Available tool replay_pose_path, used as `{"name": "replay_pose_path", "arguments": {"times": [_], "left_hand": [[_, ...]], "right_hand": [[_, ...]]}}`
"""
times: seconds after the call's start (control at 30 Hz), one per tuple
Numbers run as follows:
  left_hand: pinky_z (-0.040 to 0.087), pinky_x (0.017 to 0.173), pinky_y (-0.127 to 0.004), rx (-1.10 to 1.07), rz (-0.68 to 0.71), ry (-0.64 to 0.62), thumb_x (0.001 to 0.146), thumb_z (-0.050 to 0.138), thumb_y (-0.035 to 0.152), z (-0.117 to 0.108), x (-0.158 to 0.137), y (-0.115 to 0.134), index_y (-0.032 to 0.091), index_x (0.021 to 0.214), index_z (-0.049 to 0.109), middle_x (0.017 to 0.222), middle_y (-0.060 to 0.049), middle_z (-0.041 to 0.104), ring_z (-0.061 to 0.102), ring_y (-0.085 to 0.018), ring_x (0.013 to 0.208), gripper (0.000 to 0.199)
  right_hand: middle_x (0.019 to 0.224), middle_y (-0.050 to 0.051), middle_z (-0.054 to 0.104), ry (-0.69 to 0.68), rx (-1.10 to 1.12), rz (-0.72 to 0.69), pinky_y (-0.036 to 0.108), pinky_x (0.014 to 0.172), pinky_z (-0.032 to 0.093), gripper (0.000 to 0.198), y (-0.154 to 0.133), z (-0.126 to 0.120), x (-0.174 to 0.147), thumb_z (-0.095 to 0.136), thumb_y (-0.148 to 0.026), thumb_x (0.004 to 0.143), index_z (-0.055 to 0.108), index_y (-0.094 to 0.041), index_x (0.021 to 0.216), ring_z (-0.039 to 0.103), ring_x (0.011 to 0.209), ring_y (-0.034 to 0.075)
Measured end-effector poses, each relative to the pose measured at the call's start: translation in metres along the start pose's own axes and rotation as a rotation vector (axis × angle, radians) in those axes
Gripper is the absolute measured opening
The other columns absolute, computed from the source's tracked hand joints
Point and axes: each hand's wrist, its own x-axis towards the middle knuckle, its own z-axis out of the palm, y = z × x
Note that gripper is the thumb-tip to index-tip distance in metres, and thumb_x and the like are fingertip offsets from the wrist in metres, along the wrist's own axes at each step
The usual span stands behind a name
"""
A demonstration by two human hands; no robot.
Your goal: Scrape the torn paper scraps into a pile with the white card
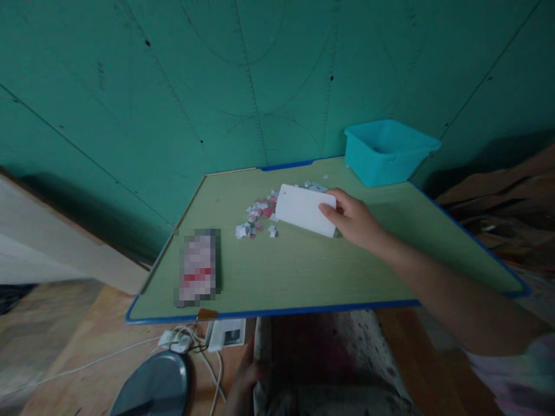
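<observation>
My right hand (353,218) grips a white rectangular card (306,209) by its right end, thumb on top and fingers underneath. A small dark spot marks the card's far left corner. The card is tilted just over the table, and its far edge hides part of a heap of torn paper scraps (260,212), white and pinkish. I cannot tell whether the card touches the scraps. My left hand (250,370) hangs low beside my leg, below the table edge, dark and blurred; its fingers do not show clearly.
A turquoise plastic tub (381,162) stands at the table's back right. A blurred-out flat item (198,268) lies at the front left of the green table (303,283). Below are a round dark stool (154,384), white cables and a power strip (174,340). A green wall rises behind.
</observation>
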Motion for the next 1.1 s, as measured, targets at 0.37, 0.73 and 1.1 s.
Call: {"name": "replay_pose_path", "arguments": {"times": [0.37,0.73,1.1], "left_hand": [[0.050,0.064,-0.034,0.029,0.051,0.069,0.031,0.063,0.013,0.010,-0.004,0.000,0.022,0.063,0.063,0.061,-0.003,0.070,0.063,-0.030,0.077,0.033],[0.049,0.065,-0.034,-0.119,0.114,0.026,0.036,0.061,0.017,-0.003,0.004,-0.004,0.024,0.052,0.065,0.067,-0.004,0.075,0.065,-0.027,0.069,0.018],[0.045,0.057,-0.035,-0.238,0.170,0.244,0.036,0.063,0.021,-0.012,-0.001,-0.020,0.028,0.055,0.059,0.054,-0.001,0.070,0.060,-0.025,0.056,0.021]], "right_hand": [[0.070,0.001,0.055,0.060,0.085,0.072,0.026,0.054,0.037,0.030,0.020,0.002,0.007,0.048,-0.043,0.080,0.051,-0.019,0.098,0.050,0.062,0.013],[0.069,0.003,0.056,0.059,0.043,0.132,0.027,0.054,0.038,0.019,0.015,0.017,0.029,0.047,-0.035,0.078,0.049,-0.018,0.086,0.051,0.061,0.015],[0.067,0.001,0.053,-0.052,0.067,0.036,0.026,0.054,0.036,0.025,-0.002,0.037,0.038,0.045,-0.039,0.078,0.051,-0.018,0.090,0.049,0.062,0.014]]}}
